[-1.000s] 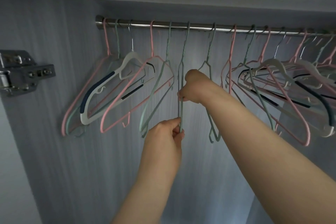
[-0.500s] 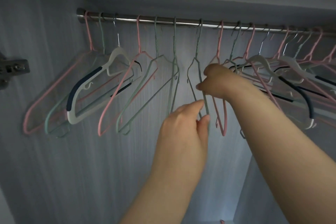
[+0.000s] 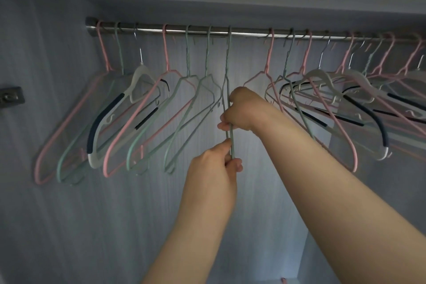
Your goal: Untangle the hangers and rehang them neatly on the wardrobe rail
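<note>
Green wire is what both hands are clamped on: a slim green hanger (image 3: 226, 64), turned edge-on to the camera, with its hook over the metal rail (image 3: 249, 34) directly above the hands. The right hand (image 3: 242, 110) grips its upper part, fingers curled round the wire. The left hand (image 3: 214, 168) sits lower and nearer, pinching the bottom end between thumb and fingers. The two hands are close, one above the other, with a short run of wire showing between them.

Left of the hands, six hangers hang spaced along the rail (pink, green, white, pink, green, green), all slanting down to the left. The white hanger (image 3: 138, 76) carries a navy pad. Right of the hands, after a gap, a crowded bunch (image 3: 319, 73) of pink, white and green hangers overlaps, their bars crossing. Behind the hands stands the grey wood-grain back panel (image 3: 69, 214), and far to their left a metal hinge (image 3: 10, 97).
</note>
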### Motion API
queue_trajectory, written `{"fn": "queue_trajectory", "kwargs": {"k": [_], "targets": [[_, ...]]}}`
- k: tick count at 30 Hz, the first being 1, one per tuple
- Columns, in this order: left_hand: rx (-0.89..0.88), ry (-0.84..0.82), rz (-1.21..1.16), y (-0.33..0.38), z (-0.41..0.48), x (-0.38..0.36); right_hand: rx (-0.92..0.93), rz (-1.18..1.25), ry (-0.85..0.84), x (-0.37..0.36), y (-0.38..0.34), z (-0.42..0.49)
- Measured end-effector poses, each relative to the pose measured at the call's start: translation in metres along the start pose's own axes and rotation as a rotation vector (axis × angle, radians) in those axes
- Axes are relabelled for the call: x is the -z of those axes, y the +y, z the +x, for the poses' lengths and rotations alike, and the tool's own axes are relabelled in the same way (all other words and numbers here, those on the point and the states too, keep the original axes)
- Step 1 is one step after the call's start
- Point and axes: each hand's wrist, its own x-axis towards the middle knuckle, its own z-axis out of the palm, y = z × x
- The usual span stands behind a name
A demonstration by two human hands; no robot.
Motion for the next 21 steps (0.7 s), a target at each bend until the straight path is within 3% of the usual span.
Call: {"fn": "queue_trajectory", "kwargs": {"k": [15,18,21], "targets": [[-0.034,-0.043,0.043,0.004,0.002,-0.011,0.01,0.013,0.067,0.006,0.013,-0.001],[-0.017,-0.043,0.05,0.007,0.003,-0.014,0.009,-0.182,0.021,0.01,0.014,-0.004],[-0.014,-0.035,0.069,0.009,0.0,-0.013,0.082,-0.347,0.195,0.026,0.017,-0.015]]}}
